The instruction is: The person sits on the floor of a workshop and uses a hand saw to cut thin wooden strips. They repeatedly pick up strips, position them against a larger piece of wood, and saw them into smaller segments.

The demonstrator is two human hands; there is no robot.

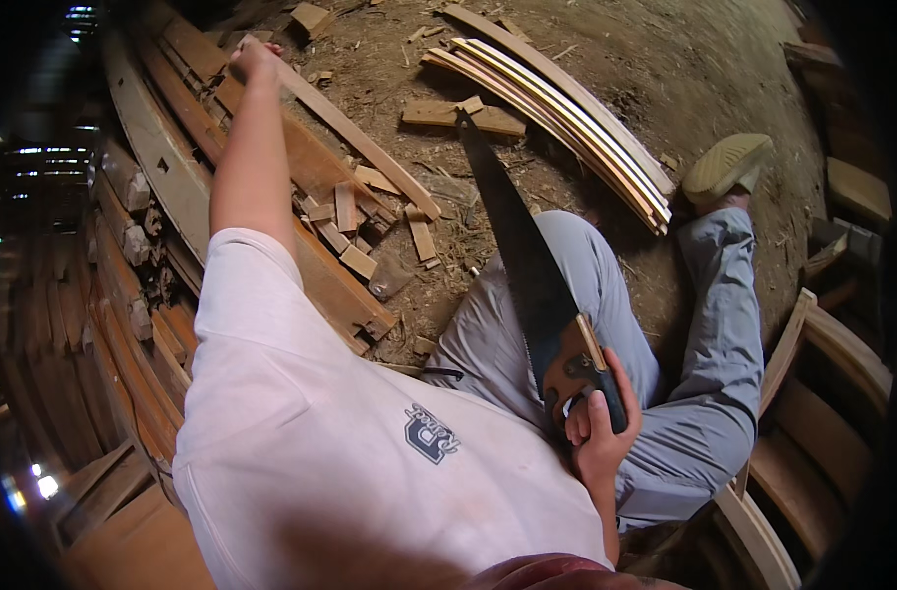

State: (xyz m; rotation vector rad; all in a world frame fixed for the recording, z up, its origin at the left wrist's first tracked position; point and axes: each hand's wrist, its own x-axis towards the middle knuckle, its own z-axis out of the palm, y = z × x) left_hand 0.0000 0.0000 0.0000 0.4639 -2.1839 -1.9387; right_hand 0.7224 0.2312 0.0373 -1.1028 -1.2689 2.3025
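My right hand (pixel 602 425) is wrapped round the dark handle of a handsaw (pixel 512 231). The blade slants away over my lap, its tip near a short board on the ground. Far out at the upper left, my left hand (pixel 256 57) is closed on the far end of a narrow wooden strip (pixel 355 138). From there the strip runs down to the right, its near end among small offcuts (pixel 346 206). The left fingers are small and partly hidden in the picture.
Several thin wooden slats (pixel 576 123) lie bundled on the dirt floor, beside a short board (pixel 463 117). Thick planks (pixel 301 246) are stacked along the left. Wooden frames (pixel 812 393) stand at the right, near my outstretched leg (pixel 714 324).
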